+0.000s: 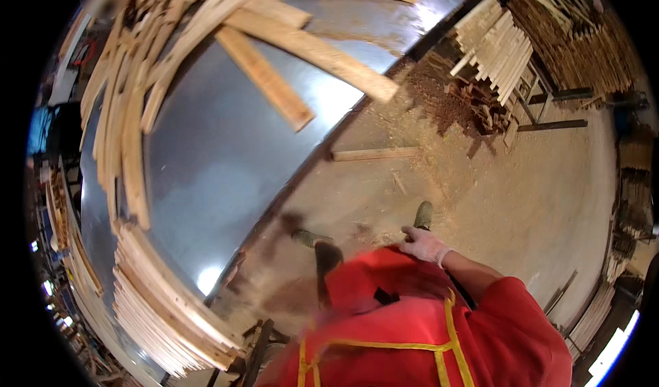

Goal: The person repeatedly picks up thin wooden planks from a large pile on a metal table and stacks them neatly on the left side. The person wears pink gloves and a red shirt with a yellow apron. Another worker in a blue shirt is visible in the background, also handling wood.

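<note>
My right hand (425,245), in a whitish knit glove, is out in front of my body at the edge of my red apron (374,270). Its fingers are closed at the cloth, which stretches up toward them. My left hand does not show; a blurred patch lies over the left part of the red clothing. Beyond the apron, two dark green shoes are on the floor, the right shoe (423,215) just past my gloved hand. To the left, a shiny metal table (206,160) bears a loose heap of wooden strips (127,119). One board (329,57) juts over the table's edge.
A neat stack of strips (165,304) fills the table's near left end. On the floor are a single wooden piece (376,154), sawdust and a brown scrap pile (446,92). Pale strips (498,47) rest on a metal rack at the far right, beside more stacked wood.
</note>
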Demonstrator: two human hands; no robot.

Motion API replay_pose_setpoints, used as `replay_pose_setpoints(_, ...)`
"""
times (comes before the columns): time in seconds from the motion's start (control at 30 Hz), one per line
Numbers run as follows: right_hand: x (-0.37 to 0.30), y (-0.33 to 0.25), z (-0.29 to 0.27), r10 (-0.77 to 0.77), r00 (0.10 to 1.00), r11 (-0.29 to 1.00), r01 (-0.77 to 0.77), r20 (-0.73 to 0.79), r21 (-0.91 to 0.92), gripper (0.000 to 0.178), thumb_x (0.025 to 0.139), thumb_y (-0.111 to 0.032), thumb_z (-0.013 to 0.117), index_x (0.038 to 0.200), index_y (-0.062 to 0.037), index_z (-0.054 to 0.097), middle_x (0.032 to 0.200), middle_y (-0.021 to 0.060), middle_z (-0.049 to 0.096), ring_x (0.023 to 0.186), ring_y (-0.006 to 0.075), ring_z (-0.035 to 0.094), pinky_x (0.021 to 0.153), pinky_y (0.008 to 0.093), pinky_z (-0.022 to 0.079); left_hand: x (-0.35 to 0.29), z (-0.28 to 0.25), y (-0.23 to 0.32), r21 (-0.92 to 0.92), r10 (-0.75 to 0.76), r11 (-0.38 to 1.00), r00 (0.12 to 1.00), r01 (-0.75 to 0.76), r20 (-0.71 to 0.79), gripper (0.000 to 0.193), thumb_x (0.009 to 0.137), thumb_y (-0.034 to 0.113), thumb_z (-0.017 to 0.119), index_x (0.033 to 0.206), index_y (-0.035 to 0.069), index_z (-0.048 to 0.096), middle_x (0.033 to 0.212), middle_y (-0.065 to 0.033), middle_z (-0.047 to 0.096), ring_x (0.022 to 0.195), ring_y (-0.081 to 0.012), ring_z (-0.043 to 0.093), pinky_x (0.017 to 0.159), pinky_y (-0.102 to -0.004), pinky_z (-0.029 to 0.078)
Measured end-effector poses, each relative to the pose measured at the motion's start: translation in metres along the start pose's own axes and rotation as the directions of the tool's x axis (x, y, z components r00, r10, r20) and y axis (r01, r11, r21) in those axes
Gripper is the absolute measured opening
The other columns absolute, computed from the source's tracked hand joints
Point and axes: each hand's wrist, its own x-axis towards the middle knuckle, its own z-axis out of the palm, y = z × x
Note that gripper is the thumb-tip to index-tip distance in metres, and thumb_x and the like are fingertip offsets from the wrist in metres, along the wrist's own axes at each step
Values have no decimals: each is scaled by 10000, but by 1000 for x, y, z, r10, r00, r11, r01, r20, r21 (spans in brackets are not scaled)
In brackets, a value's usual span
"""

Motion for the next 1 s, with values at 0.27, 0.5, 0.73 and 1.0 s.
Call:
replay_pose_setpoints(0.27,-5,245,-22,351,859,936,-314,-373,157,730,904,-308,742,1535,-43,487,1425,222,622,1360,390,570,1156,478,451,259,-136,68,-25,-31,999,997,33,75,574,911,342,686,1389,38,596,1254,-174,678,1195,-388,641,1032,-545,490)
replay_pose_setpoints(0.5,1,283,0,136,790,923,-320,-598,-214,708,787,-319,758,1410,-25,594,1279,193,665,1291,433,551,1128,571,414,572,-285,8,396,62,883,775,251,-629,806,853,388,794,1535,103,475,1470,-150,582,1385,-356,542,1128,-524,434)
replay_pose_setpoints(0.73,6,328,12,92,775,915,-313,-625,-254,751,699,-282,791,1382,-38,596,1306,213,621,1309,445,520,1141,574,397,660,-248,-47,417,-130,786,781,457,-611,542,870,292,742,1344,70,600,1375,-154,622,1315,-316,577,1084,-560,446)
replay_pose_setpoints(1.0,13,309,-13,188,907,927,-290,-376,-237,680,752,-335,777,1373,-101,628,1276,207,637,1270,417,550,1115,519,429,378,-184,70,-218,-179,966,968,140,-174,612,931,197,608,1519,58,513,1414,-245,620,1355,-403,582,1124,-480,489)
